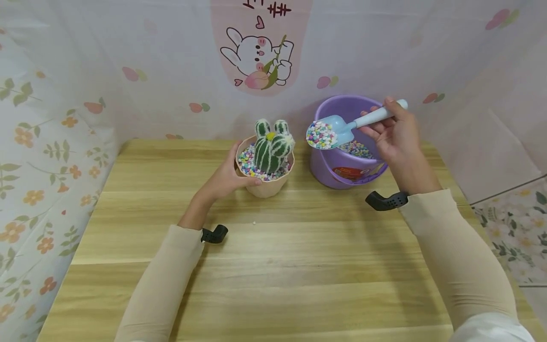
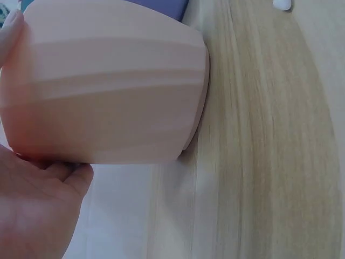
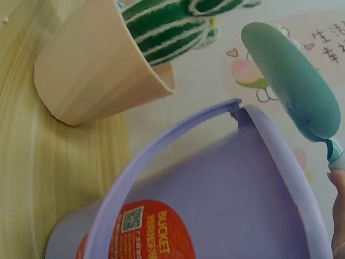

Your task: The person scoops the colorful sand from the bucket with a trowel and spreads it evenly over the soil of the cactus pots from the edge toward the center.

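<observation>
Head view first: the left hand (image 1: 228, 178) is wrapped round the near-left side of the beige pot (image 1: 265, 183), fingers curled on its wall and thumb by the rim, steadying it near the far edge of the wooden table (image 1: 273, 266); the striped toy cactus (image 1: 272, 146) stands upright in it, ringed by coloured pebbles (image 1: 248, 164); over to the right, the right hand (image 1: 395, 135) pinches the handle of the pale blue scoop (image 1: 335, 130), fingers clamped on it, and the scoop hangs heaped with pebbles above the left rim of the purple bucket (image 1: 342, 168), between bucket and pot; the bucket sits just beside the pot, toward the far right corner, with more pebbles inside; left wrist view shows the palm pressed to the pot's side and the base flat on the wood; right wrist view catches the scoop's underside above the bucket's handle; by my reckoning the pot is already well covered, and this loaded scoopful has not yet gone in.
</observation>
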`<state>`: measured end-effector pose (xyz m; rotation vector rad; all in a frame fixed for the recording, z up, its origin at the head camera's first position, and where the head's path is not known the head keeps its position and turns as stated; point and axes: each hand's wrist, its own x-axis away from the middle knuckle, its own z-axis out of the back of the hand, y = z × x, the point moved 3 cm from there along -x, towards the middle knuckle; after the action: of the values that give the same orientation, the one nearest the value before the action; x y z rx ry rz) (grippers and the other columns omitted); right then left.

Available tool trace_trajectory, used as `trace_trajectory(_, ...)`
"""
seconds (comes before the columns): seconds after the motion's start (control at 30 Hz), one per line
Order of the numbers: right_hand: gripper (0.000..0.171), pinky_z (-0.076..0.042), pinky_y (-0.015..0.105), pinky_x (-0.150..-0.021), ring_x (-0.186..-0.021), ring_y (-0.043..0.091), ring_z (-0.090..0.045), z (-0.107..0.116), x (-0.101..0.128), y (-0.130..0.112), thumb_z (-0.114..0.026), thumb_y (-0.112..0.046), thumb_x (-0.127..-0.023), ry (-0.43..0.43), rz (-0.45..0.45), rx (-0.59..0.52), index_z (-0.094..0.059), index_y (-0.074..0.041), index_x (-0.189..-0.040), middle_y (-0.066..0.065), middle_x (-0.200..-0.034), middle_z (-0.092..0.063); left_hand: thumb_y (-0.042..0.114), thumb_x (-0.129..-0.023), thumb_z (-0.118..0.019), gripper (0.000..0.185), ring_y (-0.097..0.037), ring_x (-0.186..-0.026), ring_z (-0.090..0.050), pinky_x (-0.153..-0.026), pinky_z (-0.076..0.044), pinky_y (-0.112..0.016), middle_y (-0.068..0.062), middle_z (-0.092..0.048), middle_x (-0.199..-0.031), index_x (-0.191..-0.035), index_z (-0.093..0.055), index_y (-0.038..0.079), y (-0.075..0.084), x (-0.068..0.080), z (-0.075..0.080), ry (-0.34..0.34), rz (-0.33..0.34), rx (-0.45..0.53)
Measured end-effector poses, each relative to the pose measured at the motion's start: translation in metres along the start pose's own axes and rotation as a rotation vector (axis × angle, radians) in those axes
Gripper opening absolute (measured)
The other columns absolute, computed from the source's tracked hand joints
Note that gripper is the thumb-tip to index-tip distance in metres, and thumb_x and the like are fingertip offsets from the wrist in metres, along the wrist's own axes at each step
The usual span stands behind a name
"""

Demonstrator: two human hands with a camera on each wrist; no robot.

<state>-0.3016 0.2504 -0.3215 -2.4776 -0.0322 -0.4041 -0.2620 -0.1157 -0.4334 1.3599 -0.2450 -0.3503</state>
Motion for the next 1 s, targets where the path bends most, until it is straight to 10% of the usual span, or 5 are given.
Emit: trace_trajectory(1.0,0.023,-0.053,0.058,-0.061,-0.076,0.041,-0.07,-0.013,0.012,0.025,-0.071,-0.005,-0.088,-0.035,0.041,0.094,-0.056,-0.002,-0.105,0.02,-0.078,-0.064,0.011,-0.079,-0.079,0.111,-0.028,-0.135,-0.038,-0.113,-0.03,-0.046,-0.014,-0.03,-0.151,-0.156,0.0,0.018,-0.002,-0.006,0.006,-0.061,0.055,0.038)
